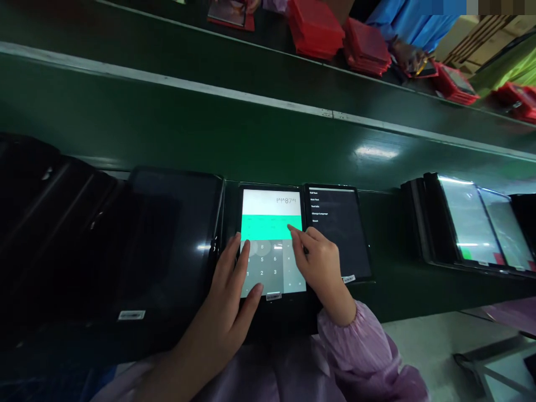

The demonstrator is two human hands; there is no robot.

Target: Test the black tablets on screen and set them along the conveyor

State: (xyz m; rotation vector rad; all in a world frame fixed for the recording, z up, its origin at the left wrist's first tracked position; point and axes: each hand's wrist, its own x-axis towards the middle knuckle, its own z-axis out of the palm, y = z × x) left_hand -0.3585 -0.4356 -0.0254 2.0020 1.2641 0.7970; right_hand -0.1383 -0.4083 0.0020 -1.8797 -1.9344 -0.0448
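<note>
At the near side of the green bench (pixel 209 134), head view, we find the lit tablet (pixel 268 262) lying face up, directly in front of the wearer and between both hands. Its long axis runs away from the wearer, leaning only slightly, and a small label (pixel 273 296) sits at its near edge.

We record the left hand (pixel 229 290) along the tablet's left edge, fingers spread and pointing away, thumb apart over the near left corner; it has hold of nothing that we can see. We note the right hand (pixel 320 258) reaching in across the right edge, part curled with the index finger extended and the thumb close by; no object shows in it. That fingertip is at the right part of the green band (pixel 268 229), beyond the keypad (pixel 262 272). By this relation we judge the right hand nearer the band and the left nearer the lower keys. Whether the fingertip presses or hovers, we cannot tell.

Just beside, on the right, we see the menu tablet (pixel 337 245); on the left, the dark tablet (pixel 176 223).
</note>
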